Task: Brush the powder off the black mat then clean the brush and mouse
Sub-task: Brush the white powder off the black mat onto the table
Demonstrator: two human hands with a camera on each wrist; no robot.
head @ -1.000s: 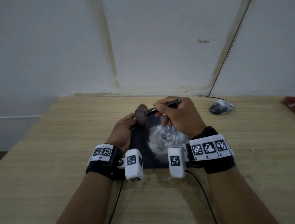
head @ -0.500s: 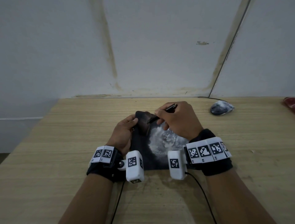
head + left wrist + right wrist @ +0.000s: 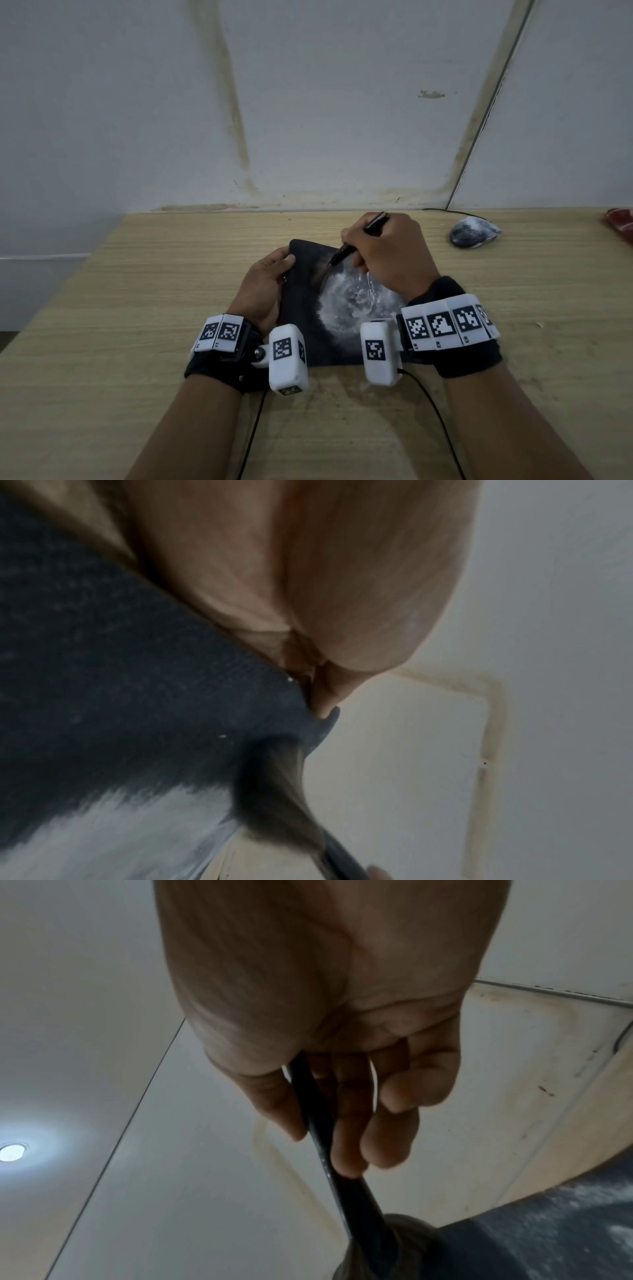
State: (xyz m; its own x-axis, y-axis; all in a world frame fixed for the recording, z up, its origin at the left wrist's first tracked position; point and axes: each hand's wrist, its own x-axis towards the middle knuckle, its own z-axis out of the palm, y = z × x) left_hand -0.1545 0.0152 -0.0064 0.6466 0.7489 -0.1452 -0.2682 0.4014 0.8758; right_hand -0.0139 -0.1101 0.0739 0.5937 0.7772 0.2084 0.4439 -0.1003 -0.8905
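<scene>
A black mat (image 3: pixel 301 308) lies on the wooden table with a round patch of white powder (image 3: pixel 356 305) on its right half. My left hand (image 3: pixel 263 287) grips the mat's left edge, thumb on top near the far corner. My right hand (image 3: pixel 387 253) holds a black-handled brush (image 3: pixel 337 258) like a pen, its soft bristles (image 3: pixel 320 279) touching the mat at the powder's upper left edge. In the left wrist view the bristles (image 3: pixel 274 791) sit blurred on the mat (image 3: pixel 120 696). The right wrist view shows fingers (image 3: pixel 346 1129) wrapped round the handle (image 3: pixel 322 1129). A powder-dusted mouse (image 3: pixel 474 232) rests far right.
The mouse cable (image 3: pixel 445 210) runs along the wall behind the table (image 3: pixel 137 308). A red object (image 3: pixel 621 221) lies at the right edge. Faint powder dust (image 3: pixel 339 387) marks the wood in front of the mat. A black wire (image 3: pixel 431 411) trails from my right wrist.
The brush has swept down from above the mat's far corner onto the mat, toward me and the powder. The mat's raised far corner now lies flatter under my left hand.
</scene>
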